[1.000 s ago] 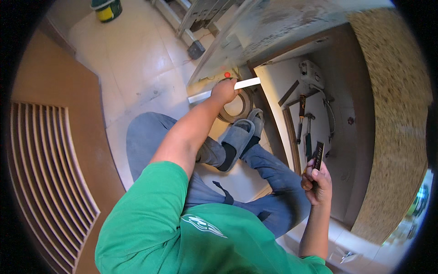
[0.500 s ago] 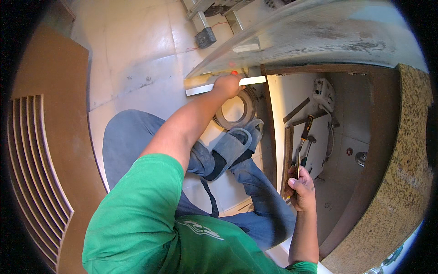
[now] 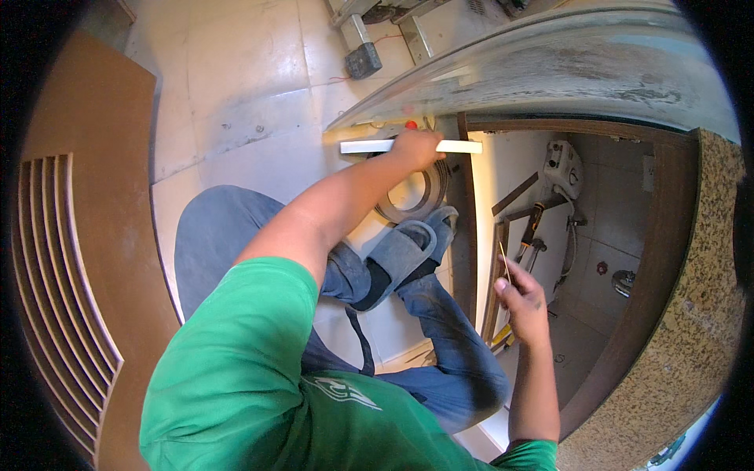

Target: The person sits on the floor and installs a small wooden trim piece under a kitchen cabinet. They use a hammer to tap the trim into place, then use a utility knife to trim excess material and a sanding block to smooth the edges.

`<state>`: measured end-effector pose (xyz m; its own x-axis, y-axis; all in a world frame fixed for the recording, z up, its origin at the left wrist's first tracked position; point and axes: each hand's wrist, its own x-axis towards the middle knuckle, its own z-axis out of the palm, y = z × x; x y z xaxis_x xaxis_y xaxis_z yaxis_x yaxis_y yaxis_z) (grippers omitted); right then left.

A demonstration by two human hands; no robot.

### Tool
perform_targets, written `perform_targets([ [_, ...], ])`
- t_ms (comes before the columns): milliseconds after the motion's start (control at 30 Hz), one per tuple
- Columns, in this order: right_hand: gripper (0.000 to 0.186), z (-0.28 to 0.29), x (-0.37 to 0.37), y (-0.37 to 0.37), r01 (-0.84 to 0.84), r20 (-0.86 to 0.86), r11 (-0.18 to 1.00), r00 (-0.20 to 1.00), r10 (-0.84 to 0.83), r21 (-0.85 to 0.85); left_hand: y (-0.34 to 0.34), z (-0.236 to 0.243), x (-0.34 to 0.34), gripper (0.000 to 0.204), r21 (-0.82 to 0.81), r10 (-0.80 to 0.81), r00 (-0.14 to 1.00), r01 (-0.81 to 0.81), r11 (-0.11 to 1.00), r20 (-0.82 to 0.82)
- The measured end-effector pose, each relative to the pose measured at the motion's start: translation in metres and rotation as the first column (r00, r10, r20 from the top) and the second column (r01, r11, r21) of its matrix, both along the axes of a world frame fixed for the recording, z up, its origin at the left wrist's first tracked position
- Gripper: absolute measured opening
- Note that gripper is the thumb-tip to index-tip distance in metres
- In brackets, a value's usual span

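Note:
My left hand [image 3: 416,149] grips a white flat strip [image 3: 365,147] crosswise above a brown coiled band [image 3: 410,210] on the floor, near a small red object [image 3: 411,125]. My right hand [image 3: 520,302] holds a short thin strip [image 3: 503,255], seen almost edge-on, pinched at the front of an open cabinet [image 3: 660,235]. Just beyond it inside lie a tool with a black-and-orange handle [image 3: 532,220] and a hammer [image 3: 538,245]. A yellow tool [image 3: 504,337] shows partly below my right hand.
A brown slatted panel [image 3: 110,118] stands at left. Ladder feet [image 3: 363,60] are at the top. A smudged glass sheet [image 3: 550,78] borders the cabinet, topped by speckled stone [image 3: 699,259]. Inside are a white unit [image 3: 561,165] and a valve [image 3: 624,282]. My sandals [image 3: 404,251] sit below the coil.
My left hand and white strip have moved right, the strip now more level. My right hand has shifted left and upward, turning its dark piece edge-on. The view has also turned slightly.

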<state>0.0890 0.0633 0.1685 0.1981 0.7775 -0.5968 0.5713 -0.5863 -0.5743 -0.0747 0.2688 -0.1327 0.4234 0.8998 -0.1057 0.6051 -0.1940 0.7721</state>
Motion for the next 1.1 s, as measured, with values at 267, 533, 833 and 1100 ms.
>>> perform_targets([
  [267,0.047,0.022,-0.008,0.051,-0.205,0.159,0.978,0.968,0.196,0.046,-0.014,0.016,0.002,0.031,0.028,0.007,1.0,-0.007,1.0,0.017],
  [533,0.048,-0.008,-0.015,0.021,-0.17,0.025,0.985,0.985,0.17,0.01,0.001,-0.01,-0.03,0.031,-0.035,0.033,0.994,-0.037,0.999,-0.104],
  [833,0.049,-0.018,0.005,-0.007,-0.061,0.021,0.998,0.998,0.062,-0.023,0.002,-0.015,-0.026,0.031,0.021,0.025,0.993,-0.022,1.0,-0.117],
  [1100,0.047,-0.027,0.014,-0.025,-0.108,0.075,0.994,0.991,0.11,-0.022,-0.008,-0.01,-0.025,0.048,0.087,0.118,0.983,-0.107,0.99,-0.139],
])
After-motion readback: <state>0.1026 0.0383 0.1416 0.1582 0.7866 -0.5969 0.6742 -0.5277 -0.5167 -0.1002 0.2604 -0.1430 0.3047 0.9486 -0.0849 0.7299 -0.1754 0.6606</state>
